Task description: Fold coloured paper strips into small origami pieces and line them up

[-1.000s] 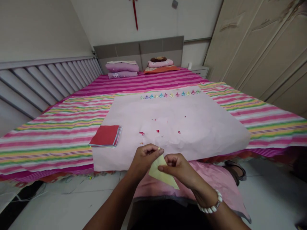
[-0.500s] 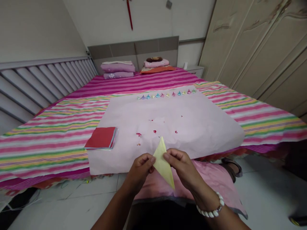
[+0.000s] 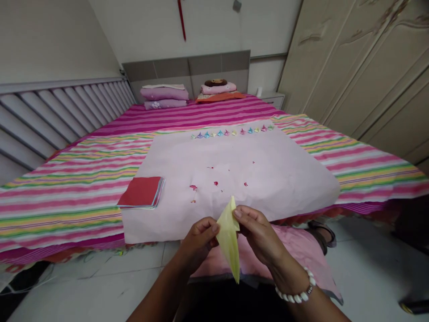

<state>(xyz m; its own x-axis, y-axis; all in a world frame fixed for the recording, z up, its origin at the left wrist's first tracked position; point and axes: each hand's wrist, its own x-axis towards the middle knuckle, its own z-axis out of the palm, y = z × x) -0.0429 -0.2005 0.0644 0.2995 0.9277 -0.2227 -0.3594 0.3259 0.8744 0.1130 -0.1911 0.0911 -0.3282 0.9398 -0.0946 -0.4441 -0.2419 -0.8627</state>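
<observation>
Between my hands is a folded sheet of yellow paper (image 3: 228,237), long and pointed at top and bottom. My left hand (image 3: 200,241) pinches its left corner between thumb and fingers. On the other side, my right hand (image 3: 256,232) grips the upper right edge, its thumb on top; a bead bracelet circles that wrist. The paper is held in the air over the near edge of the large pale sheet (image 3: 284,179) spread on the bed. Farther back on that sheet, a row of small folded paper pieces (image 3: 233,133) in several colours is lined up.
A stack of coloured paper (image 3: 142,191), red on top, lies at the sheet's left. Small red marks (image 3: 216,183) dot the middle. A pink cushion (image 3: 295,250) is below my hands. Folded bedding (image 3: 165,93) rests by the headboard; a wardrobe (image 3: 362,71) stands right.
The yellow paper has turned more upright, its lower tip swinging down and slightly left, and a fold has opened at its right side. My right hand's grip has moved nearer the top.
</observation>
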